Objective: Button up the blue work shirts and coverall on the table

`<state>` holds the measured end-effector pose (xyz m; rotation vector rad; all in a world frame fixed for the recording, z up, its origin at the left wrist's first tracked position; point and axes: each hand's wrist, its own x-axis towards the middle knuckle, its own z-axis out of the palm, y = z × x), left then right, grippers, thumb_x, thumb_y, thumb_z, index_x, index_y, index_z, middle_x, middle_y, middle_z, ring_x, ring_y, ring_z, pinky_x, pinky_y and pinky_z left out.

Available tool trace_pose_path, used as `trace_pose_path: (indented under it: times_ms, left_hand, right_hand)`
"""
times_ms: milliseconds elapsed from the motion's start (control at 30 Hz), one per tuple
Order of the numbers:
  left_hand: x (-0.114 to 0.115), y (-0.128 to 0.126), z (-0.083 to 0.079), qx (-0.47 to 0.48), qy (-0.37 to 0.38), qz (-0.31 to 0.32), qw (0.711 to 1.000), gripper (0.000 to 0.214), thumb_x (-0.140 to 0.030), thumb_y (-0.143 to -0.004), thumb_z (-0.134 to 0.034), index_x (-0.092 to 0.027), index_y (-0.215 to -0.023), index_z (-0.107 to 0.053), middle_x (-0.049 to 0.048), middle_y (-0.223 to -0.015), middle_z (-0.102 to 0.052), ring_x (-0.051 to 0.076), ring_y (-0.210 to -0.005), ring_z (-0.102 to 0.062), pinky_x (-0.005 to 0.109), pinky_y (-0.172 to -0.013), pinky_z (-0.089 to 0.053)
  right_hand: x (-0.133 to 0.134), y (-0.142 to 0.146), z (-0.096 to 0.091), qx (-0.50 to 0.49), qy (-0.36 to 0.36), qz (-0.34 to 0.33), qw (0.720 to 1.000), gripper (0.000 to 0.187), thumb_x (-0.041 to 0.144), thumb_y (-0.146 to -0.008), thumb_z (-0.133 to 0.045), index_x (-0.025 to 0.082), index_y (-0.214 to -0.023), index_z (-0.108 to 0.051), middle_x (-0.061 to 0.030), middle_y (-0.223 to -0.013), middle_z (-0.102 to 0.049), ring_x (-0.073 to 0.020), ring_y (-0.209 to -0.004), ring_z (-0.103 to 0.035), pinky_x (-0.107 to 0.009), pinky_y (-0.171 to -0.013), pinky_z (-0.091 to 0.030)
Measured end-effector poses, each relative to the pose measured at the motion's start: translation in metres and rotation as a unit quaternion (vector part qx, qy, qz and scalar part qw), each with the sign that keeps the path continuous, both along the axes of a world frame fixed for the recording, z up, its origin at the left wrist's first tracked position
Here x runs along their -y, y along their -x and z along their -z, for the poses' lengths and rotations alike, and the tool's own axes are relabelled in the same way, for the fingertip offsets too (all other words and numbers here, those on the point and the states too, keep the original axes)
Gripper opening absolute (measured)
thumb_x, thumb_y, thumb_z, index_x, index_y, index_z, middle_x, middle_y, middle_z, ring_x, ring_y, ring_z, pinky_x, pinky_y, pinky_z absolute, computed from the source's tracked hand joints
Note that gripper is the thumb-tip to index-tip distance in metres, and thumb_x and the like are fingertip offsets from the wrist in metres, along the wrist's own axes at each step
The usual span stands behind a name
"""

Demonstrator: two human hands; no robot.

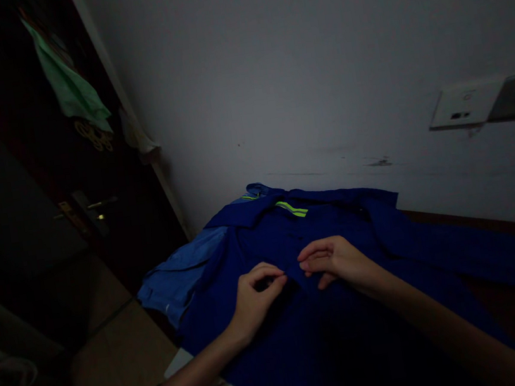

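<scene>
A dark blue shirt (316, 338) with a yellow-green stripe at its collar (291, 209) lies spread flat in front of me. My left hand (253, 299) pinches the shirt's front edge near the chest, fingers closed on the cloth. My right hand (336, 260) pinches the facing edge just to the right, fingertips pressed together on the fabric. The two hands almost touch at the shirt's middle. The light is dim, so any button between the fingers cannot be made out.
A lighter blue garment (177, 274) lies under the shirt at the left. A white wall (317, 69) with a socket plate (463, 105) rises behind. A dark door with a handle (97, 209) and a hanging green cloth (72, 85) are at the left. Floor tiles (118, 359) below left.
</scene>
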<state>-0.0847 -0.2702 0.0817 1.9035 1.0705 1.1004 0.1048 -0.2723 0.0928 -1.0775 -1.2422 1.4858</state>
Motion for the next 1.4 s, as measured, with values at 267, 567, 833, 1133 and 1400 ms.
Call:
trace_pose_path:
  times_ms: [267,567,833,1133,1400]
  left_hand:
    - [0.004,0.000,0.003,-0.066,-0.129,0.053,0.988,0.014,-0.019,-0.076,-0.052,-0.016,-0.079,-0.065,0.0054,-0.078,-0.058,0.014,-0.076,-0.052,0.026,-0.072,-0.040]
    - [0.003,-0.008,0.002,0.054,0.148,0.038,0.987,0.028,-0.037,-0.065,-0.063,-0.011,-0.075,-0.060,-0.0001,-0.063,-0.054,0.009,-0.058,-0.046,0.020,-0.055,-0.035]
    - [0.002,-0.017,0.001,0.096,0.181,-0.008,0.979,0.029,-0.037,-0.057,-0.070,-0.012,-0.063,-0.056,-0.0046,-0.051,-0.047,0.005,-0.048,-0.039,0.018,-0.047,-0.027]
    - [-0.002,-0.014,0.002,0.027,0.203,-0.026,0.979,0.028,-0.037,-0.056,-0.069,-0.011,-0.063,-0.058,-0.0047,-0.045,-0.045,0.005,-0.040,-0.037,0.018,-0.039,-0.027]
    - [-0.007,-0.009,0.001,0.055,0.195,-0.050,0.978,0.030,-0.035,-0.053,-0.071,-0.011,-0.063,-0.058,-0.0053,-0.043,-0.046,0.004,-0.033,-0.037,0.017,-0.034,-0.026]
  right_hand:
    - [0.001,0.001,0.004,-0.027,0.012,-0.003,1.000,0.026,0.024,-0.053,-0.071,0.011,-0.074,-0.062,-0.0018,-0.061,-0.059,-0.0112,-0.058,-0.056,-0.019,-0.043,-0.048]
    - [-0.001,0.007,0.006,0.017,-0.026,0.020,0.999,0.029,0.029,-0.052,-0.071,0.010,-0.072,-0.061,-0.0019,-0.057,-0.057,-0.0129,-0.057,-0.057,-0.020,-0.039,-0.047]
    - [0.003,0.012,0.009,0.039,-0.083,0.020,0.996,0.022,0.027,-0.058,-0.066,0.011,-0.072,-0.060,-0.0023,-0.060,-0.058,-0.0130,-0.057,-0.057,-0.019,-0.037,-0.047]
    - [0.005,0.014,0.009,0.079,-0.074,0.024,0.994,0.019,0.023,-0.059,-0.064,0.011,-0.073,-0.061,-0.0018,-0.059,-0.058,-0.0109,-0.052,-0.056,-0.017,-0.036,-0.046]
    - [0.004,0.016,0.013,0.103,-0.092,0.039,0.990,0.018,0.025,-0.062,-0.061,0.011,-0.074,-0.062,-0.0015,-0.058,-0.055,-0.0125,-0.056,-0.057,-0.018,-0.037,-0.048]
